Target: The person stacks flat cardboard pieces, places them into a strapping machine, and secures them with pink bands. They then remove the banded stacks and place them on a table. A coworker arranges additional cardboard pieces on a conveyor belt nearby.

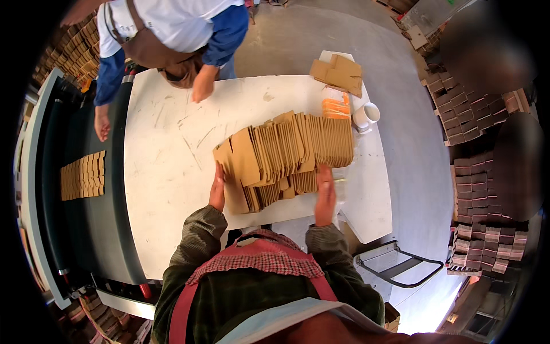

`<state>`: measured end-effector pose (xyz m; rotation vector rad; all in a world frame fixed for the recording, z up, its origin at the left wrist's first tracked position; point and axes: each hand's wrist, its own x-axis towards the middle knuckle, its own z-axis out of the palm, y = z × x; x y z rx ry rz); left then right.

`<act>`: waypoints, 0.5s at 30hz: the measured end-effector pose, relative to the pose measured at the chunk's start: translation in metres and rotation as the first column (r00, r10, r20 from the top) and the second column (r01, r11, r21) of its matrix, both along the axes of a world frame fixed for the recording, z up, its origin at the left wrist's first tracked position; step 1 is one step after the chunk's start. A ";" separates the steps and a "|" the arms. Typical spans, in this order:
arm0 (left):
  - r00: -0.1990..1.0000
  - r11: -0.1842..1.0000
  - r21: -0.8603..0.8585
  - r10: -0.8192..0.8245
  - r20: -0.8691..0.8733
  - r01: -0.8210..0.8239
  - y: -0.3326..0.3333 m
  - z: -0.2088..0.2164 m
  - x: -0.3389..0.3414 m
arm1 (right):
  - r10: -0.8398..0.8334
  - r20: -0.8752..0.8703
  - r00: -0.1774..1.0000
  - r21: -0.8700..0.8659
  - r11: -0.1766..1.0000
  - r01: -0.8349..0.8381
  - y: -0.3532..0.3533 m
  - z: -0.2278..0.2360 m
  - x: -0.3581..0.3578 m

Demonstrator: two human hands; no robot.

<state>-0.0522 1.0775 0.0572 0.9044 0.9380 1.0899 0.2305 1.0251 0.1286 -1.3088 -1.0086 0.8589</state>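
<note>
A long row of flat brown cardboard pieces, standing on edge and leaning together, lies across the white table in front of me. A shorter row of the same pieces sits along its near side. My left hand is stretched out flat against the left end of the cardboard. At the right end of the near row my right hand is held upright with straight fingers, slightly blurred. Both palms face inward with the cardboard between them, and neither hand is wrapped round a piece. The right palm's exact contact is hidden.
Left of the white table runs a dark conveyor belt carrying overlapping cardboard pieces. A co-worker stands across the table. A white mug, an orange-and-white package and flat cardboard lie far right. A folding cart stands right.
</note>
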 end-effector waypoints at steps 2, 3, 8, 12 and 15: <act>0.998 0.998 -0.020 0.061 -0.012 -0.061 0.002 -0.001 0.010 | -0.252 0.237 0.938 -0.019 0.964 0.264 0.012 0.006 0.063; 0.995 0.995 -0.032 0.098 -0.020 -0.099 0.000 -0.004 0.011 | -0.345 0.358 0.868 -0.010 0.928 0.373 0.022 0.007 0.086; 0.981 0.984 -0.036 0.172 -0.090 -0.176 0.017 -0.010 0.017 | -0.177 -0.378 0.909 -0.288 0.955 0.067 0.085 -0.045 0.147; 0.975 0.986 0.067 0.158 -0.153 -0.150 0.031 -0.026 -0.004 | 0.196 -0.584 0.788 -0.189 0.911 -0.367 0.102 -0.050 0.116; 0.976 0.983 0.022 0.186 -0.113 -0.185 0.033 -0.058 -0.021 | 0.293 -0.380 0.878 -0.324 0.846 -0.423 0.118 -0.057 0.070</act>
